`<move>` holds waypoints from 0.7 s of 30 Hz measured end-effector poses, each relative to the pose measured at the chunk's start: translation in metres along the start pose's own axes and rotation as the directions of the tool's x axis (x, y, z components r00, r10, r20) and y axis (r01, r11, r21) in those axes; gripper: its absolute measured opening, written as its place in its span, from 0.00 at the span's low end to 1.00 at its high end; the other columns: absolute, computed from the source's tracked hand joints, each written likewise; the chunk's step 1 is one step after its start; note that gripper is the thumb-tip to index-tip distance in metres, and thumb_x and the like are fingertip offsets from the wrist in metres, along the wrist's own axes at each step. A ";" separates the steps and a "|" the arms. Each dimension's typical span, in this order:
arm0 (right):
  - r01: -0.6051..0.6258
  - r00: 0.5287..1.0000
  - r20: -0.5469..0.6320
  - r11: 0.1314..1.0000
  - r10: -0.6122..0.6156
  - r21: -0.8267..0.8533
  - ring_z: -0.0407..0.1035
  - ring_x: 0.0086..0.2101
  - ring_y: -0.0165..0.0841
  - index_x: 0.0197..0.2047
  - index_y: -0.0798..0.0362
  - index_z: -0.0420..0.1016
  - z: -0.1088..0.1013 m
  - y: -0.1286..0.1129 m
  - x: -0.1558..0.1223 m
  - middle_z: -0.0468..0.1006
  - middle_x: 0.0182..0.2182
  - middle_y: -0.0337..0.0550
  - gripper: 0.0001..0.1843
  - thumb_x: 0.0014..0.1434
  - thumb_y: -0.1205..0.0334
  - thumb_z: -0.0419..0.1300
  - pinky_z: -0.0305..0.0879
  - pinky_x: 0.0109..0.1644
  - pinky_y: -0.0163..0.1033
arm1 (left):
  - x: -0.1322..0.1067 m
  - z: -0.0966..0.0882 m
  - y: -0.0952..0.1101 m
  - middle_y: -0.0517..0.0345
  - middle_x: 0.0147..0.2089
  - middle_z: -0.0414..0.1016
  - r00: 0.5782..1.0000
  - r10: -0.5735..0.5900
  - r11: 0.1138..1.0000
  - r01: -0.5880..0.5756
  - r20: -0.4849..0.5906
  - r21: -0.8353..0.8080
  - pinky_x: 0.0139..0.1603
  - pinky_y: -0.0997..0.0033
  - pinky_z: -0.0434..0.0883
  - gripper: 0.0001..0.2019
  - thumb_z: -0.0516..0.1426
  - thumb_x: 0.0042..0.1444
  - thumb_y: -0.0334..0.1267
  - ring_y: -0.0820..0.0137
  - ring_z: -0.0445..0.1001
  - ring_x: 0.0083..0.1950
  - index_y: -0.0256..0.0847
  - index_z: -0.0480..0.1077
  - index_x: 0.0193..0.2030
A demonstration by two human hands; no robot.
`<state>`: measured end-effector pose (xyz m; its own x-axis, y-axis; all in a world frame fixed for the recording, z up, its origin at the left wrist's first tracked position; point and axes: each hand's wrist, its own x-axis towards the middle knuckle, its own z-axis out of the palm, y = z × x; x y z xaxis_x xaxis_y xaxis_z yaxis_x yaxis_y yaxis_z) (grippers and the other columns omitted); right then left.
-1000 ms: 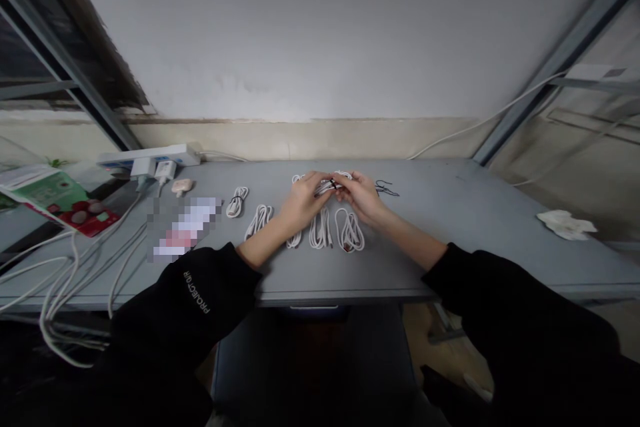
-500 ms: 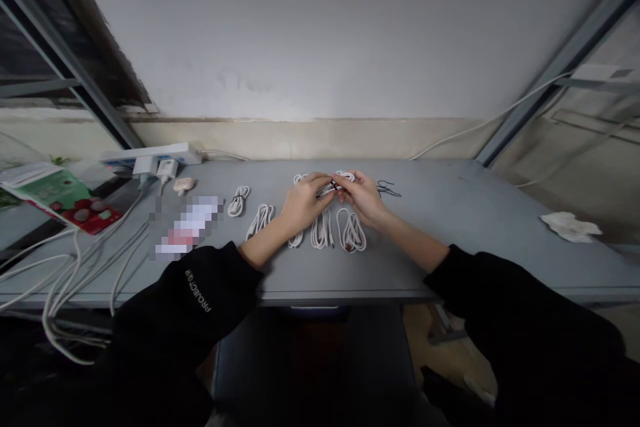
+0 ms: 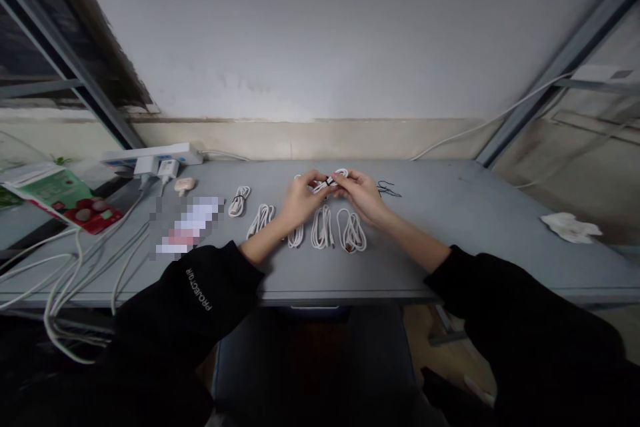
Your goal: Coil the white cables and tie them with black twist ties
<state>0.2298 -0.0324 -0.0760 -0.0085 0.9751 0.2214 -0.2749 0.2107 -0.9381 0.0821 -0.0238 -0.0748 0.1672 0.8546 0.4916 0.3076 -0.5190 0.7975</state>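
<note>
Both my hands grip one coiled white cable [image 3: 341, 174] a little above the desk, with a black tie around its middle. My left hand [image 3: 303, 200] pinches it from the left, and my right hand [image 3: 364, 199] has its fingers closed on the right side near the tie. Nearer to me lie several loose white cable coils: one [image 3: 353, 232] below my right hand, one [image 3: 323, 228] beside it, and others partly behind my left forearm. A tied white coil [image 3: 239, 201] rests farther left. Thin black ties [image 3: 389, 189] lie just right of my right hand.
On the left are a power strip [image 3: 175, 153] with plugged-in chargers, a small pale plug [image 3: 185, 185], a blurred patch [image 3: 193, 227], a green and red package [image 3: 65, 193] and trailing white cables [image 3: 63, 280]. A crumpled tissue [image 3: 571, 227] lies far right. The wall borders the desk's back.
The held coil has tilted and its right end now shows higher between my fingers. The tie has shifted slightly left along with my grip. The coils on the desk stay put.
</note>
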 end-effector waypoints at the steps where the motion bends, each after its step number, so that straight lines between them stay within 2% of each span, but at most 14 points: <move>1: -0.005 1.000 0.011 1.000 0.005 0.005 0.69 0.29 0.29 0.29 0.53 0.75 0.000 -0.001 0.001 0.76 0.28 0.40 0.18 0.43 0.50 0.73 0.69 0.33 0.36 | 0.001 0.000 0.001 0.55 0.36 0.77 1.000 -0.026 0.999 0.026 -0.001 -0.044 0.39 0.69 0.65 0.08 0.65 0.50 0.39 0.70 0.71 0.36 0.39 0.73 0.33; 5: 0.008 0.999 0.036 0.998 -0.006 -0.063 0.66 0.27 0.28 0.33 0.53 0.77 -0.003 0.000 0.004 0.73 0.25 0.38 0.15 0.47 0.51 0.71 0.67 0.28 0.35 | 0.005 -0.001 0.003 0.59 0.28 0.74 0.985 -0.156 0.944 0.169 0.069 -0.283 0.31 0.73 0.62 0.10 0.66 0.48 0.39 0.76 0.67 0.28 0.37 0.69 0.30; 9: 0.023 0.999 0.047 0.983 -0.015 -0.182 0.65 0.25 0.28 0.36 0.53 0.77 -0.006 0.004 0.006 0.72 0.24 0.38 0.16 0.50 0.51 0.68 0.60 0.23 0.34 | 0.007 -0.004 0.003 0.64 0.22 0.70 0.960 -0.237 0.872 0.279 0.150 -0.403 0.26 0.75 0.57 0.11 0.65 0.49 0.37 0.79 0.61 0.22 0.38 0.67 0.29; 17: 0.060 0.994 0.102 0.967 -0.036 -0.246 0.65 0.23 0.27 0.37 0.54 0.77 -0.007 0.004 0.006 0.74 0.23 0.38 0.17 0.50 0.50 0.67 0.62 0.25 0.35 | 0.008 -0.007 0.007 0.64 0.19 0.67 0.940 -0.279 0.848 0.337 0.197 -0.408 0.23 0.76 0.50 0.11 0.64 0.49 0.36 0.80 0.57 0.19 0.38 0.64 0.27; 19: 0.054 0.996 0.089 0.964 -0.032 -0.262 0.66 0.24 0.27 0.38 0.54 0.77 -0.007 0.003 0.006 0.76 0.25 0.40 0.17 0.51 0.50 0.66 0.61 0.25 0.34 | 0.010 -0.011 0.008 0.66 0.18 0.65 0.936 -0.289 0.856 0.347 0.202 -0.384 0.22 0.77 0.49 0.11 0.64 0.49 0.36 0.81 0.55 0.19 0.38 0.65 0.27; 21: 0.042 0.998 0.053 0.964 -0.029 -0.261 0.67 0.25 0.27 0.37 0.54 0.77 -0.008 0.003 0.007 0.78 0.29 0.43 0.15 0.52 0.51 0.66 0.61 0.24 0.34 | 0.015 -0.018 0.008 0.68 0.17 0.62 0.942 -0.295 0.872 0.335 0.162 -0.358 0.22 0.77 0.49 0.10 0.63 0.49 0.35 0.81 0.53 0.18 0.38 0.65 0.27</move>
<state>0.2369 -0.0245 -0.0793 -0.0516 0.9636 0.2624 -0.0142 0.2620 -0.9650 0.0699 -0.0157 -0.0548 0.2184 0.9608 0.1706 -0.0109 -0.1724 0.9850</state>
